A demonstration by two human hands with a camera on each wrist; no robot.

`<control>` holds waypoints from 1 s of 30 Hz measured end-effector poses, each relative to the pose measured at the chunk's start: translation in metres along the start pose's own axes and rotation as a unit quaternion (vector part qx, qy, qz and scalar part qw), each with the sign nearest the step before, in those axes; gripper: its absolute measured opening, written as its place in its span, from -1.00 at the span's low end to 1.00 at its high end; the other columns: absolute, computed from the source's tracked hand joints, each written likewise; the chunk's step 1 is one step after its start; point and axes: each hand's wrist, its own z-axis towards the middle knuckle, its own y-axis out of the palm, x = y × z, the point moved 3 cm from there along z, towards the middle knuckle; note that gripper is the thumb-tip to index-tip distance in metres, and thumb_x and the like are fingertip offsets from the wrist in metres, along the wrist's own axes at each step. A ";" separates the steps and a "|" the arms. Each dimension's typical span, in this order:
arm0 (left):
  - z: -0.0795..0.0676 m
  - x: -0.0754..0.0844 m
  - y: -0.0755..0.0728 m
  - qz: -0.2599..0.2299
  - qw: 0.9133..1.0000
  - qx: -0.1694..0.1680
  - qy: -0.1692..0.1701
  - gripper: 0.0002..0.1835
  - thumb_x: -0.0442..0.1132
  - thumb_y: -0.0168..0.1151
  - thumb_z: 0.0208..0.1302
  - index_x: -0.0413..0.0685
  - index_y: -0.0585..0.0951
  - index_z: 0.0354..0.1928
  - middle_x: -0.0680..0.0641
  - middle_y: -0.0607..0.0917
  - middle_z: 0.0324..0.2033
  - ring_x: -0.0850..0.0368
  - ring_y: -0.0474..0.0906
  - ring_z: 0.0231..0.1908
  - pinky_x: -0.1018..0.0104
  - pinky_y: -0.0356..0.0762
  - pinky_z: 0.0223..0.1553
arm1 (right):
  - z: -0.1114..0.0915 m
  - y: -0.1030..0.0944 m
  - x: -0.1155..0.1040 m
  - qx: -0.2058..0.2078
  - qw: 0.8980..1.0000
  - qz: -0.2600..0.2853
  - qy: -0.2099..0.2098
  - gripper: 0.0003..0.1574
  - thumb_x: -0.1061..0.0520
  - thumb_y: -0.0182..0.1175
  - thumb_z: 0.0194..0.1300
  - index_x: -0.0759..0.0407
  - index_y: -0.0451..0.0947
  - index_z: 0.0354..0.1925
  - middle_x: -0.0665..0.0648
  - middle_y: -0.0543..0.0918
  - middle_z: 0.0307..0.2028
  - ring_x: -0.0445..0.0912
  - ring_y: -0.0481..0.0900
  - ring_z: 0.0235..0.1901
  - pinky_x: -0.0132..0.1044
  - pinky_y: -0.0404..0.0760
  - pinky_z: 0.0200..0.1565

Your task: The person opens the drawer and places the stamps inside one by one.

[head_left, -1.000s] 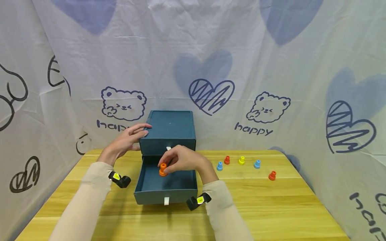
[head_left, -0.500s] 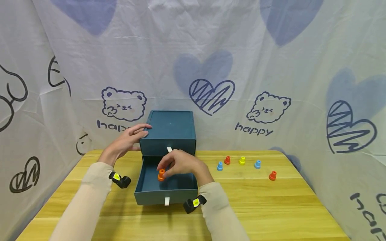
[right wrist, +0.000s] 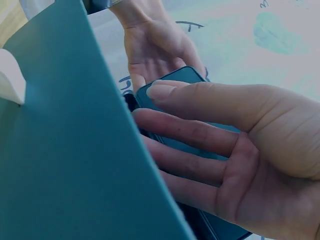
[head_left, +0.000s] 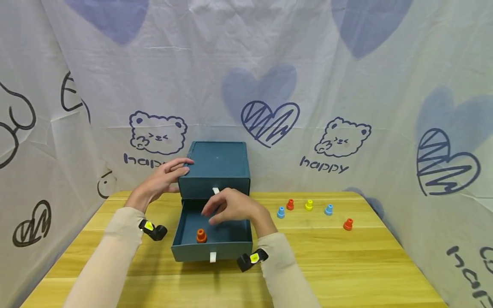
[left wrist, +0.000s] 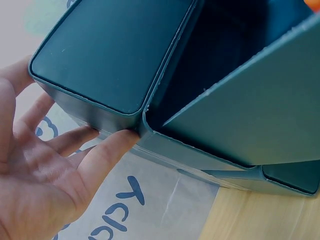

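A dark teal drawer box (head_left: 219, 159) stands on the table, its lower drawer (head_left: 212, 250) pulled out toward me. Inside that drawer, near the front left, sits an orange-red peg-shaped piece (head_left: 201, 236), upright on its wide base. My right hand (head_left: 235, 208) hovers over the drawer behind the piece, thumb and fingers apart with nothing between them. In the right wrist view its fingers reach behind the drawer front. My left hand (head_left: 158, 183) rests against the left side of the box, fingertips at its top edge; the left wrist view shows the fingers (left wrist: 107, 155) spread along that side.
To the right on the wooden table (head_left: 327, 265) stand several similar pieces: a blue one (head_left: 280, 212), a red one (head_left: 290, 204), a yellow one (head_left: 309, 205), another blue one (head_left: 328, 209) and an orange-red one (head_left: 348, 224). A printed cloth hangs behind the table.
The orange-red piece, earlier pinched by my right hand, has been let go and now sits nearer the drawer's front. The right hand has lifted slightly. The left hand has stayed put.
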 end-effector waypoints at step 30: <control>0.000 0.000 0.001 -0.005 1.000 0.002 0.000 -0.34 0.12 0.08 0.56 0.01 0.26 0.54 -0.22 -0.01 0.64 -0.44 0.00 0.57 -0.45 0.34 0.36 | -0.033 -0.026 0.016 0.031 0.999 0.032 -0.013 -0.63 0.22 0.41 0.31 0.28 0.71 0.08 0.19 0.78 0.03 -0.11 0.76 -0.08 -0.34 0.75 0.04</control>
